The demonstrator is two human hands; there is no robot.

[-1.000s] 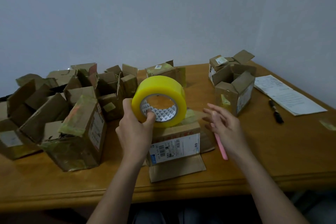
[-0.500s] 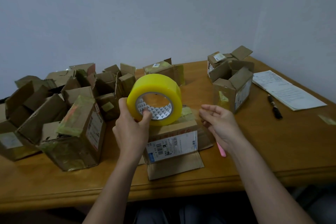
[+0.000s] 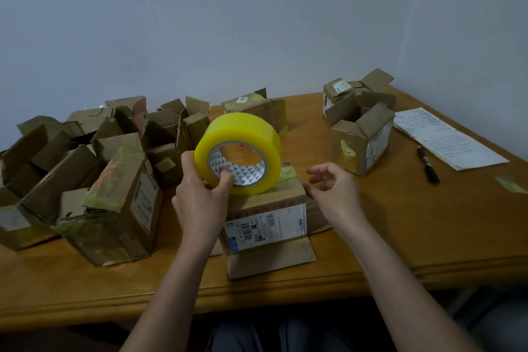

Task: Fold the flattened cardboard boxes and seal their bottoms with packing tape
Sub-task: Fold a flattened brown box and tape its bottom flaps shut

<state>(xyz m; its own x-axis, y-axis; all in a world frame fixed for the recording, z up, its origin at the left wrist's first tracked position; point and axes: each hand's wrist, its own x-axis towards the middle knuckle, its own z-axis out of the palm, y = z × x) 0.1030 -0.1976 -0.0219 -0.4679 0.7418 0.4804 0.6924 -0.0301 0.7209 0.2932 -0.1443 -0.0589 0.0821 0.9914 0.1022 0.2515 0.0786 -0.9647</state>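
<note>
My left hand (image 3: 200, 197) grips a big yellow roll of packing tape (image 3: 240, 151), thumb inside its core, holding it just above a small cardboard box (image 3: 265, 223). That box stands near the table's front edge, its white shipping label facing me and one flap lying flat toward me. My right hand (image 3: 334, 188) hovers at the box's right side, just right of the roll, fingers loosely curled and apart. I cannot tell whether a thin strip of tape runs between the roll and its fingers.
A heap of folded, taped boxes (image 3: 114, 180) fills the table's left half. More boxes (image 3: 363, 128) stand at the back right, one (image 3: 254, 108) behind the roll. Papers (image 3: 445, 137) and a black pen (image 3: 428, 164) lie at the far right on the wooden table (image 3: 414, 231).
My right hand has drawn in closer to the roll and curled its fingers; the pink object seen under it earlier is now hidden. The roll stays held over the box.
</note>
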